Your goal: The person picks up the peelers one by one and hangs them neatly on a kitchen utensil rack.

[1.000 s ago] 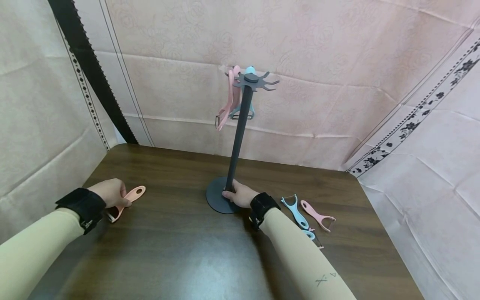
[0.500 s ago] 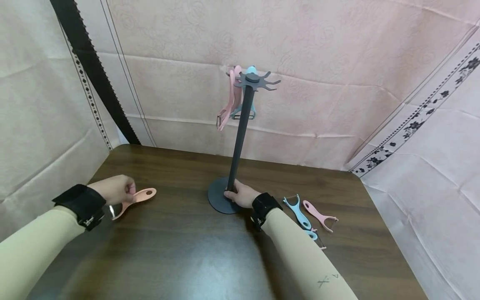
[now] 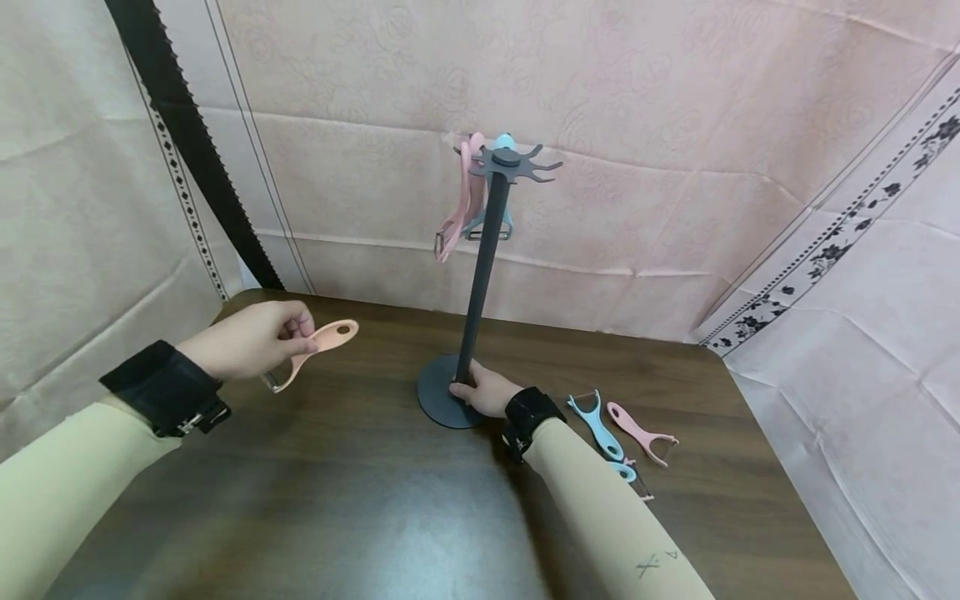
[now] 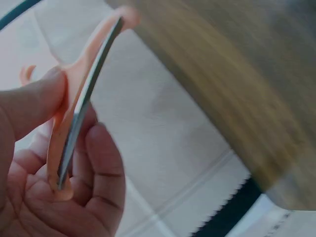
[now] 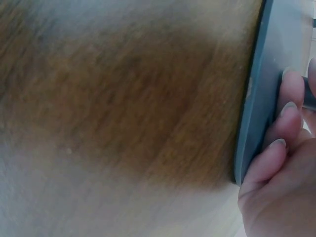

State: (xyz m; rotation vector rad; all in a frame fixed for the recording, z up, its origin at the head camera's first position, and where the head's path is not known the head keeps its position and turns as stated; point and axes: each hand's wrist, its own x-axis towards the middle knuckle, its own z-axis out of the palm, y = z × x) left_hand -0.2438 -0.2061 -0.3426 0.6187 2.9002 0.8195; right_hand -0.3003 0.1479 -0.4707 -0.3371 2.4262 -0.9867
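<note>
My left hand [image 3: 266, 340] pinches a peach-coloured Y-shaped peeler [image 3: 330, 336] above the left of the table, its holed handle end pointing right. In the left wrist view the metal blade of the peeler [image 4: 81, 108] shows, with the thumb pressed on the handle. My right hand [image 3: 487, 392] grips the foot of a dark grey stand's pole [image 3: 481, 275], low over its round base [image 3: 435, 392]. Seen from the right wrist, curled fingers [image 5: 289, 116] lie against the base. From the hooks at the stand's top [image 3: 506, 160] hang pink peelers [image 3: 461, 200] and a blue peeler [image 3: 501, 218].
To the right of the stand lie a blue peeler [image 3: 600, 429], a pink peeler [image 3: 639, 429] and another blue handle [image 3: 622, 471], partly behind the right forearm. Pale patterned cloth [image 3: 360, 192] hangs behind the wooden table [image 3: 360, 500] and along both sides.
My left hand has lifted the peach peeler off the table and carried it up and to the right. My right hand keeps its grip on the pole.
</note>
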